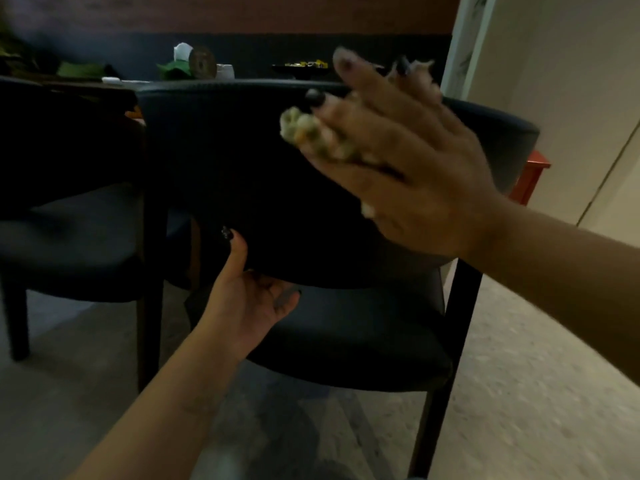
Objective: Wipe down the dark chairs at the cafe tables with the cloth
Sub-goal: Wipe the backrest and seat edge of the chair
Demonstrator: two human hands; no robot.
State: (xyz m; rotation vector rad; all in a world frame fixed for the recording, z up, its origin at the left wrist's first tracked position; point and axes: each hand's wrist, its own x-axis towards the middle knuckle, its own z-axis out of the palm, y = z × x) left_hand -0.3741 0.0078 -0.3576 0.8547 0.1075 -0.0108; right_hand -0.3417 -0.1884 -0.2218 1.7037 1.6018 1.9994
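Note:
A dark upholstered chair [225,161] stands right in front of me, its curved back facing me. My right hand [408,168] presses a crumpled pale cloth [311,133] flat against the upper right of the chair back; the cloth bulges out between the straight fingers. My left hand [249,299] grips the lower edge of the chair back from below, thumb up on the outer face and fingers tucked behind it. The seat [363,341] shows under the back.
A second dark chair [69,216] stands at the left. Behind both is a table [145,85] with green napkins, a white cup and a dark dish. A pale wall and a red object [530,174] lie at the right. Speckled floor lies below.

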